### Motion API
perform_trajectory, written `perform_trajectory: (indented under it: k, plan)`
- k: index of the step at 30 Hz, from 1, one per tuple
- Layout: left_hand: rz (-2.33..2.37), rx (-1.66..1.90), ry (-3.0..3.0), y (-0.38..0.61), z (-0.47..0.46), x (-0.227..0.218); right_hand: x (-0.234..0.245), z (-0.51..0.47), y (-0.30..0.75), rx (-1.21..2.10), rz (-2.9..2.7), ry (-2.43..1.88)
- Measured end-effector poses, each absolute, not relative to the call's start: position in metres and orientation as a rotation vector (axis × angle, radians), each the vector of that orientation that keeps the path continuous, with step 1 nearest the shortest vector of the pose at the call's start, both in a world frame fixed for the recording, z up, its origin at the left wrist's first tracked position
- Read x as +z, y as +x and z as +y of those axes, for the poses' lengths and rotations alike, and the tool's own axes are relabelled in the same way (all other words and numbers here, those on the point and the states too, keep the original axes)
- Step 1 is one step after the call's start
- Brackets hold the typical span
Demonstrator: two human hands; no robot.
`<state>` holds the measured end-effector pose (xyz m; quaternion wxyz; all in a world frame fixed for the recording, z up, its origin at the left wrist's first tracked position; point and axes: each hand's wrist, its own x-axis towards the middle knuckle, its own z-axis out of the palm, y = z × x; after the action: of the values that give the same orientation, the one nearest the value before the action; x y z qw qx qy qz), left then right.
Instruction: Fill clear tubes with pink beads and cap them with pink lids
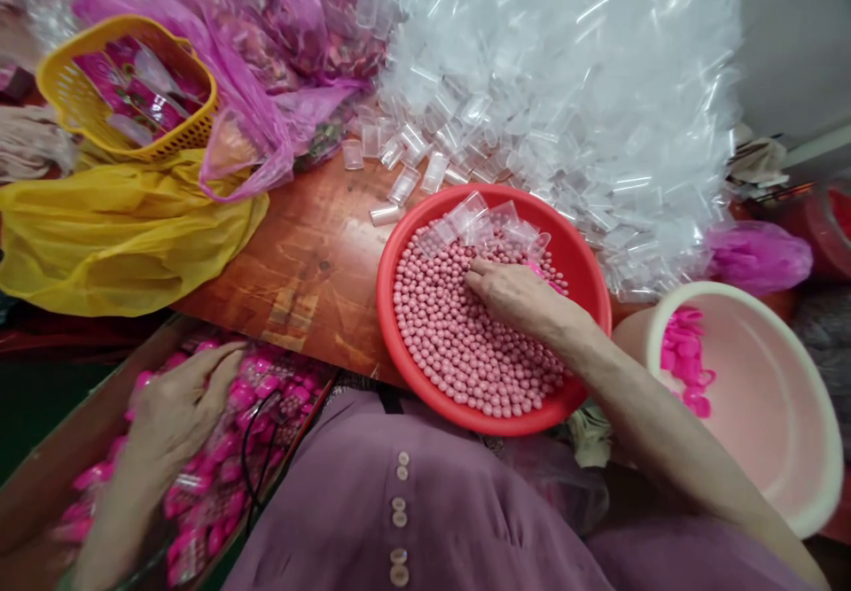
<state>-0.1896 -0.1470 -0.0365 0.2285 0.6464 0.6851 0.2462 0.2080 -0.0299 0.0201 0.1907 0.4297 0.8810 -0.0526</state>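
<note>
While the right hand (pixel 509 294) dips its fingertips among the pink beads (pixel 458 343), the work calls for a light, shallow touch, since round beads like these probably roll and scatter if pushed toward the rim. The beads fill much of the red basin (pixel 392 343), which sits at the table (pixel 319 254) edge by the person's lap and seems to jut past it, so pressing on the near rim is best avoided. The right fingers are bent and close together, pointing down; whether they pinch a bead cannot be made out. A bright pink piece (pixel 535 268) shows just beyond that hand, and the clear containers (pixel 475 219) lie on the beads at the basin's far side; keeping both clear of the knuckles would save knocking them under. The left hand (pixel 176 400) is over the box (pixel 73 458) of pink-capped containers (pixel 226 445), its fingers curved downward, with their tips too hidden to show whether anything is held. There, a gentle touch seems wise, and the fingers should stay free of the black cord (pixel 247 449) looping over the contents. The pink caps (pixel 684 352) in the white tub (pixel 764 378) lie beside the right forearm, so the elbow needs room.
</note>
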Motion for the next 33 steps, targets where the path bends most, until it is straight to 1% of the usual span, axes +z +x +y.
perform_trajectory:
  k: [2, 3, 7, 10, 15, 19, 23, 28, 33]
  plan:
    - [1.795, 0.748, 1.899, -0.146, -0.136, -0.023, 0.019, -0.033, 0.2, -0.229, 2.497, 1.155]
    - [1.698, 0.908, 1.969, -0.124, -0.131, -0.018, 0.018, -0.035, 0.197, -0.281, 2.51, 1.137]
    - [1.125, 1.28, 2.205, -0.048, -0.11, -0.015, 0.01, -0.038, 0.195, -0.584, 2.563, 1.105]
    - [0.957, 1.337, 2.319, -0.018, -0.099, -0.022, -0.003, -0.04, 0.2, -0.855, 2.634, 1.19]
    - [1.015, 1.268, 2.282, -0.011, -0.094, -0.019, -0.018, -0.042, 0.211, -1.352, 2.656, 1.377]
    - [1.06, 1.049, 2.167, -0.017, -0.09, -0.006, -0.007, -0.041, 0.214, -1.74, 2.554, 1.457]
    - [1.028, 0.834, 2.096, -0.014, -0.08, -0.001, 0.006, -0.043, 0.215, -2.017, 2.428, 1.63]
    - [0.902, 0.711, 1.884, 0.001, -0.064, -0.001, 0.014, -0.048, 0.219, -2.293, 2.359, 1.618]
    - [0.8, 0.711, 1.59, 0.014, -0.053, -0.006, 0.02, -0.052, 0.221, -2.37, 2.382, 1.58]
